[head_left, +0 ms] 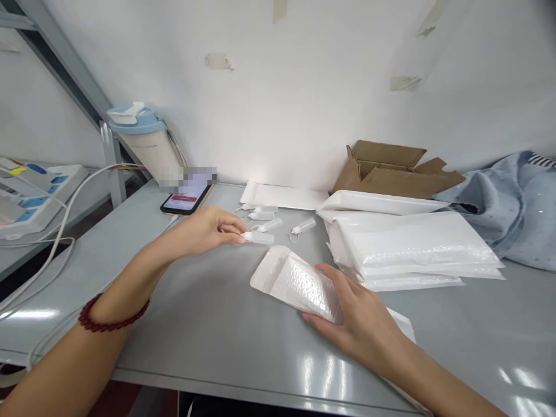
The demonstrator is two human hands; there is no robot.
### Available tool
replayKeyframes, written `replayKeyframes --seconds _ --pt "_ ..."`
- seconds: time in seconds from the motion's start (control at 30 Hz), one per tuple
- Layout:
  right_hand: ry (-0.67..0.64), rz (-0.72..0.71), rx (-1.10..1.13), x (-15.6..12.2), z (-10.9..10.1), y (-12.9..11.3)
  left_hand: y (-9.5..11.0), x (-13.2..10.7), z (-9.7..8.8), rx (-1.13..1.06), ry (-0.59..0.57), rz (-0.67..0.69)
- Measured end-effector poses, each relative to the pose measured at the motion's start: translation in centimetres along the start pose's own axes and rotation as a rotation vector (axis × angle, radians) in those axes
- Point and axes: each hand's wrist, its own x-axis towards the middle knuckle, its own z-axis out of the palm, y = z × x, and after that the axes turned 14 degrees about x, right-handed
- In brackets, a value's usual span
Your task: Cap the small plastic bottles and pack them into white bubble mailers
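Note:
Between the thumb and fingers of my left hand (211, 230) is the capped end of a small clear plastic bottle (262, 238), low over the grey table. Several similar bottles (270, 225) with looped cap straps lie just beyond it, and a single bottle (303, 226) lies a little to the right. My right hand (354, 310) grips a white bubble mailer (306, 285) around its near right end, thumb on one side and fingers on the other. The mailer's flap end points left, toward the bottles. Whether anything is inside the mailer cannot be seen.
A stack of white bubble mailers (417, 243) lies right of centre, before an open cardboard box (391, 171). A flat white mailer (286, 195) rests by the wall. At the back left are a phone (186, 197) and a tumbler (150, 145). Blue cloth (516, 208) lies far right; white cables (65, 220) run left.

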Motion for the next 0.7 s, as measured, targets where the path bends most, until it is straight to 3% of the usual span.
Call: replayKeyframes --seconds 0.1,0.2,0.27,0.4,0.5,0.57,0.7 --pt "0.005 0.006 -0.003 0.0 0.0 0.0 0.3 -0.9 -1.1 -0.01 -0.03 -0.038" --pt "0.013 0.009 0.009 0.0 0.2 0.0 1.4 -1.3 -0.7 -0.022 -0.149 -0.014" --pt "0.013 0.013 0.016 0.0 0.3 0.1 2.5 -1.1 0.7 -0.021 -0.196 0.081" --pt "-0.001 0.011 0.027 0.0 0.5 0.1 4.5 -0.4 4.6 -0.058 -0.125 0.4" --pt "-0.017 0.023 0.036 0.0 0.5 0.1 4.9 -0.1 5.7 -0.083 -0.1 0.499" --pt "-0.03 0.037 0.04 0.0 0.4 0.0 4.4 0.1 5.2 -0.077 -0.024 0.387" --pt "-0.04 0.048 0.045 0.0 0.4 -0.2 2.1 1.7 4.4 0.175 0.414 0.09"
